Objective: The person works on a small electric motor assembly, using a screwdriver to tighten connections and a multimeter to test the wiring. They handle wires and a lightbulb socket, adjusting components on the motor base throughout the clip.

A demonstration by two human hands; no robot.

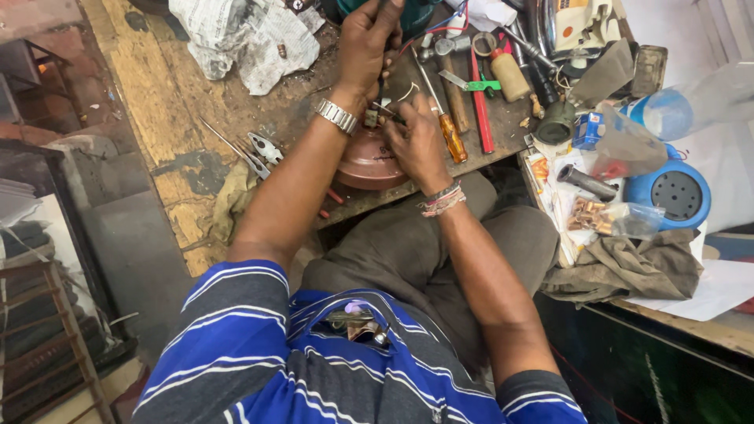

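Observation:
My left hand (366, 43), with a metal watch (337, 115) on the wrist, is closed around dark wires that rise toward a teal object at the top edge. My right hand (416, 143), with thread bands on the wrist, pinches a small part and wires just above a round brown metal housing (367, 163). The housing rests at the near edge of a worn wooden workbench (173, 102). The two hands are close together over the housing. What sits between the right fingers is mostly hidden.
Pliers (265, 148) and a thin rod lie left of the housing. Crumpled newspaper (243, 35) is at the back. An orange-handled screwdriver (452, 135), a red tool (480, 110) and more tools lie to the right. Further right are a blue round casing (669, 188), a plastic bottle (683, 106) and an olive cloth (624, 267).

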